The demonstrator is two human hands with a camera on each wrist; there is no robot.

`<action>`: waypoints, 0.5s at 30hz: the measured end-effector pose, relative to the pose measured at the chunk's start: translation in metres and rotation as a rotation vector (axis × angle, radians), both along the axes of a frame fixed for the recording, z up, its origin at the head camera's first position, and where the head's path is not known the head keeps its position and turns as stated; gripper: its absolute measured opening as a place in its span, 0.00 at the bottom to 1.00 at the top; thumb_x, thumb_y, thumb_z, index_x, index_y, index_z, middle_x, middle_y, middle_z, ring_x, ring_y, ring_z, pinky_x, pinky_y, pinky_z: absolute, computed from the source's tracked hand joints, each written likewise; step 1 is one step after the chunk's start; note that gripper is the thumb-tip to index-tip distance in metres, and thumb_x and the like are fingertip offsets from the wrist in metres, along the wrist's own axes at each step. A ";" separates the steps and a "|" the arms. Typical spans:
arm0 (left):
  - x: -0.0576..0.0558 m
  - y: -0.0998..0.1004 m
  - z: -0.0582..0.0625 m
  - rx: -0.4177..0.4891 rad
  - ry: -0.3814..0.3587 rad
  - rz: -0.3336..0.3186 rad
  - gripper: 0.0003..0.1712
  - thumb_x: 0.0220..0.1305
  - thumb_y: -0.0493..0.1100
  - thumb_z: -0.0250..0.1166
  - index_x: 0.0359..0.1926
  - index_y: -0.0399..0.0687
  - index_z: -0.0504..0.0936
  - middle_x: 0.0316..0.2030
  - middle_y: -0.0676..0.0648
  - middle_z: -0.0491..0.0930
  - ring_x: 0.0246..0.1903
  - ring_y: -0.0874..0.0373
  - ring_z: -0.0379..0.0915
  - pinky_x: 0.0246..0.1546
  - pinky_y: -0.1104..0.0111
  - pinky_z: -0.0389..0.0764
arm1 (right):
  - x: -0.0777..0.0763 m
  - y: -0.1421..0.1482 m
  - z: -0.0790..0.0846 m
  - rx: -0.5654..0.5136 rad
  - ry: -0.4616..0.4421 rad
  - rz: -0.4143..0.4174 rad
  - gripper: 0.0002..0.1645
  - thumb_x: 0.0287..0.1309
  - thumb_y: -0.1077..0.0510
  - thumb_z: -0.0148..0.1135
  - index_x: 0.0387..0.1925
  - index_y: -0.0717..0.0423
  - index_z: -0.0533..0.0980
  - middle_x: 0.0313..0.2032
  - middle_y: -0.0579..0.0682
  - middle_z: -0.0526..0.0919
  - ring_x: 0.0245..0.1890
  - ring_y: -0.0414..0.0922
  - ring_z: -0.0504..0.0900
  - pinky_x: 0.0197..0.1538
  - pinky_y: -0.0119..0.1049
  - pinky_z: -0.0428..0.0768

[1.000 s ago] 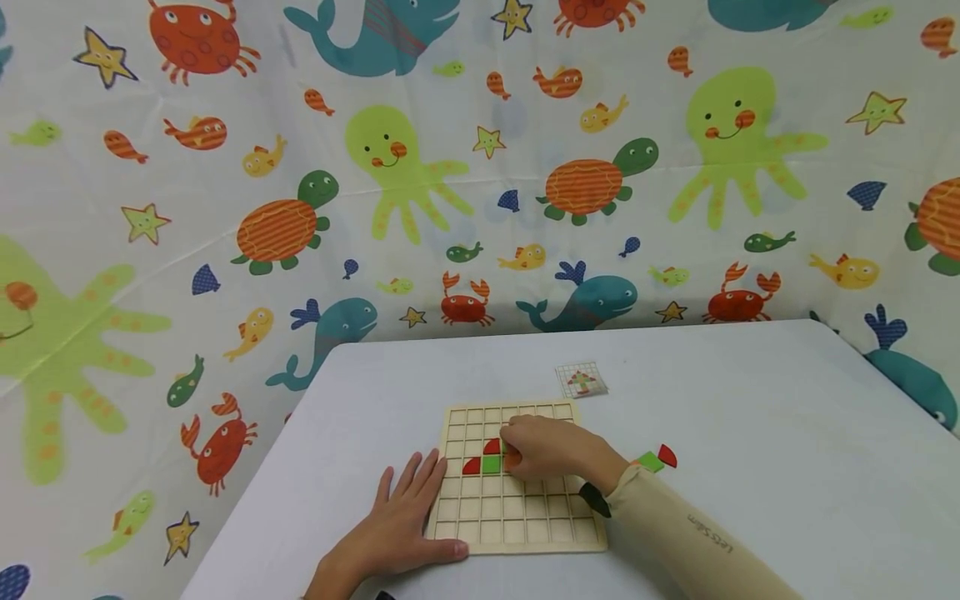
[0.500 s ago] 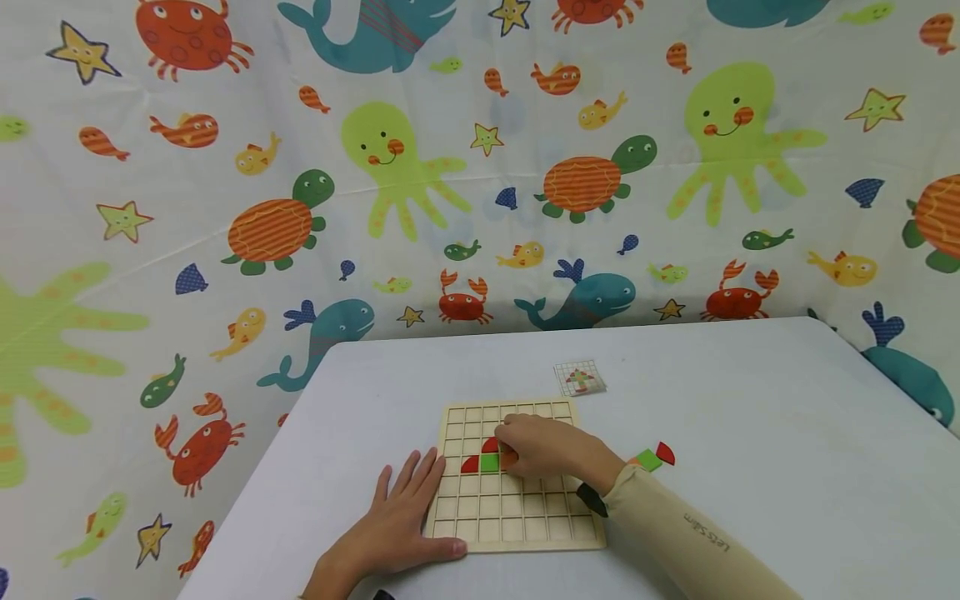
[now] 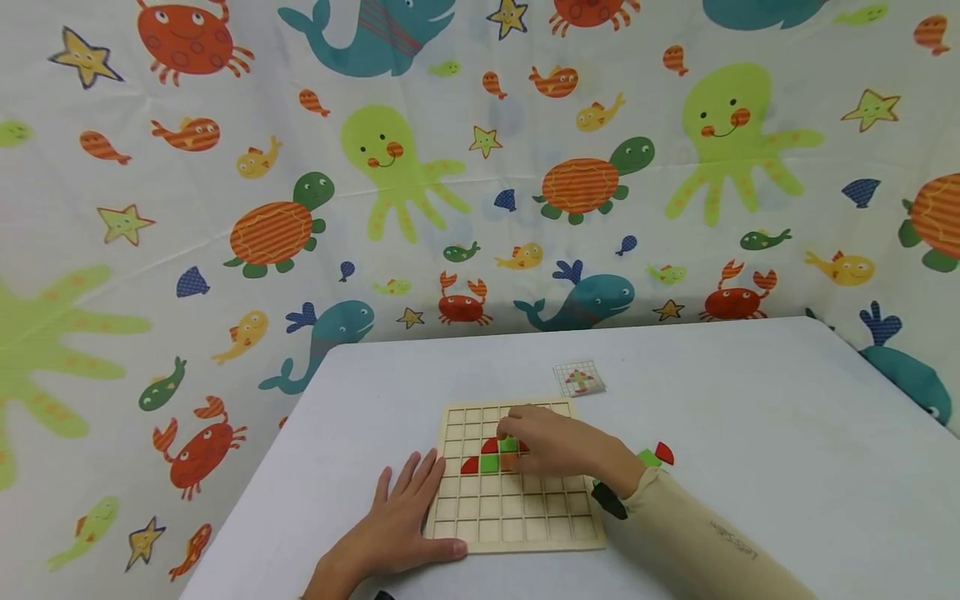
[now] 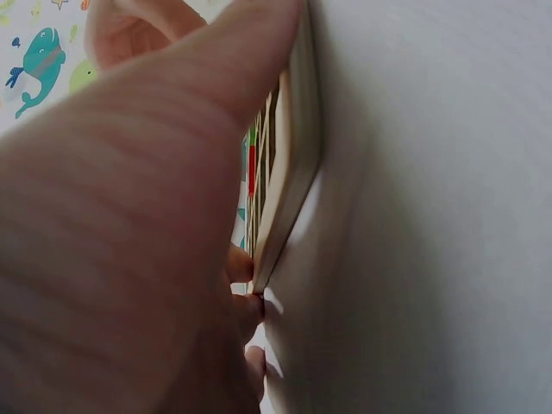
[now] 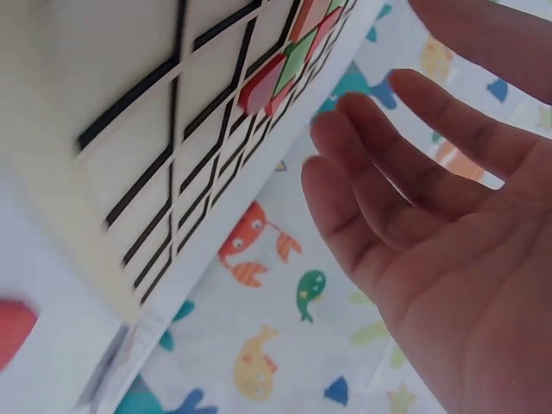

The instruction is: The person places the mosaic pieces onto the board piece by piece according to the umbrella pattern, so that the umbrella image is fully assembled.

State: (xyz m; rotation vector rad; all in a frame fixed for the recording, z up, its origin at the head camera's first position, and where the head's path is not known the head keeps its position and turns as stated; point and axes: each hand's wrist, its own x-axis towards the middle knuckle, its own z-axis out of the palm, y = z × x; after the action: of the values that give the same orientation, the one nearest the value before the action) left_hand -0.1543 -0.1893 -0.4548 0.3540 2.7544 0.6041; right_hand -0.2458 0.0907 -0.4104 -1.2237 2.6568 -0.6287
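A wooden grid board (image 3: 468, 507) lies on the table with coloured tiles in its upper middle cells. My left hand (image 3: 401, 525) rests along its left edge, fingers straight and thumb at the front corner. My right hand (image 3: 558, 442) is over the board, fingers loosely bent. In the right wrist view that hand (image 5: 431, 190) holds nothing. Beneath and beside it sit a green square tile (image 3: 508, 444), an orange tile (image 3: 508, 461) and a red tile (image 3: 523, 447), partly covered. Left of these are a green square (image 3: 489, 463) and red rounded tiles (image 3: 469, 465).
A small pattern card (image 3: 579, 379) lies behind the board's far right corner. Loose tiles, including a red rounded one (image 3: 664, 453) and a green one (image 3: 647, 457), lie right of the board by the right sleeve (image 3: 705, 533). A patterned cloth (image 3: 420, 275) hangs behind the table.
My right hand has shifted slightly right and its fingers have loosened, uncovering the green square, more of the orange tile and a red tile. The left hand stays at the board's edge.
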 end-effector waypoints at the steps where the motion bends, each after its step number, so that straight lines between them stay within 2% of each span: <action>1: 0.000 0.000 0.001 -0.004 0.001 0.003 0.76 0.50 0.83 0.71 0.87 0.47 0.50 0.86 0.45 0.42 0.84 0.41 0.28 0.75 0.35 0.23 | 0.001 0.004 0.001 -0.010 0.002 -0.001 0.20 0.68 0.55 0.75 0.58 0.54 0.82 0.55 0.48 0.82 0.53 0.44 0.79 0.59 0.42 0.83; 4: -0.001 -0.001 0.002 -0.013 0.001 0.011 0.77 0.48 0.84 0.70 0.87 0.49 0.50 0.86 0.46 0.42 0.84 0.42 0.27 0.75 0.35 0.22 | 0.004 0.015 0.004 -0.036 -0.022 -0.009 0.25 0.68 0.56 0.74 0.64 0.53 0.80 0.64 0.49 0.79 0.66 0.50 0.75 0.68 0.50 0.78; 6: 0.000 0.000 0.003 -0.011 0.001 0.014 0.77 0.48 0.84 0.70 0.87 0.49 0.51 0.86 0.45 0.42 0.84 0.41 0.27 0.75 0.35 0.22 | 0.006 0.023 0.006 -0.042 -0.044 -0.020 0.29 0.67 0.57 0.75 0.67 0.52 0.78 0.68 0.51 0.76 0.70 0.52 0.72 0.70 0.53 0.75; 10: 0.001 0.001 0.002 -0.005 0.006 0.006 0.76 0.50 0.82 0.71 0.86 0.46 0.52 0.86 0.42 0.44 0.84 0.40 0.29 0.75 0.34 0.24 | 0.011 0.039 0.009 -0.053 -0.052 -0.031 0.33 0.66 0.57 0.76 0.70 0.54 0.76 0.73 0.55 0.72 0.74 0.56 0.69 0.71 0.58 0.73; 15: 0.000 0.003 0.001 -0.002 0.012 -0.009 0.75 0.51 0.81 0.72 0.86 0.43 0.53 0.86 0.41 0.45 0.84 0.39 0.31 0.76 0.34 0.26 | 0.021 0.060 0.013 -0.062 -0.057 -0.055 0.33 0.66 0.55 0.76 0.69 0.56 0.76 0.72 0.56 0.72 0.73 0.59 0.69 0.69 0.61 0.74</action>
State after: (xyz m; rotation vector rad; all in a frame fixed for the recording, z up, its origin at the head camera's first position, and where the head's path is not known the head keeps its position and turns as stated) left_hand -0.1539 -0.1862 -0.4541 0.3712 2.7633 0.5985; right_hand -0.2252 0.1510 -0.3977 -1.1338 2.6504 -0.7480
